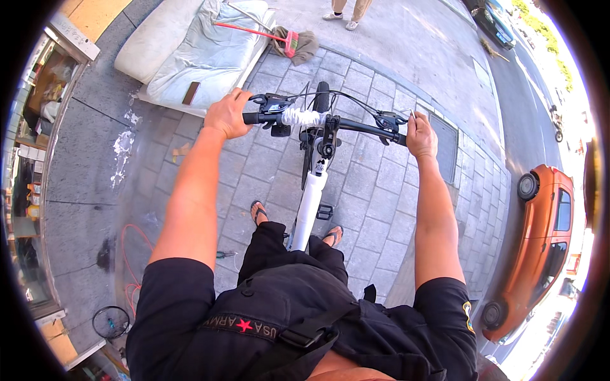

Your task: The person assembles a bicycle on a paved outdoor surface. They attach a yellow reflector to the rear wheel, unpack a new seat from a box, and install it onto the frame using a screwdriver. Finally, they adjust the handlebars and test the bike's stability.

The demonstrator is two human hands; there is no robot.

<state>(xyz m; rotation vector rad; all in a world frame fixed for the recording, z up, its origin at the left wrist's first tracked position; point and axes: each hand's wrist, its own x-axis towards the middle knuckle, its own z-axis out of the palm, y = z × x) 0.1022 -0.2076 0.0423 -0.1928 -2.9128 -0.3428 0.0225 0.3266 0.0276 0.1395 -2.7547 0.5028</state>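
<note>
A bicycle with a white frame (309, 209) stands upright between my legs. Its black handlebar (363, 127) runs across in front of me, with white wrapping (304, 118) around the part left of the stem. My left hand (227, 115) is closed on the left end of the bar, by the black grip. At the right end my right hand (422, 135) is closed, its fingers close to the tip of the brake lever. Black cables arch ahead of the bar, above the front wheel (323, 95). A pedal (325, 211) shows right of the frame.
Left ahead lies a pale padded sofa (203, 57) with a dark flat object (190, 93) on it. A red broom (290, 44) rests beside a grey cloth. Another person's feet (342, 20) stand farther ahead. An orange car (537, 247) is on the road at right; a shopfront lies left.
</note>
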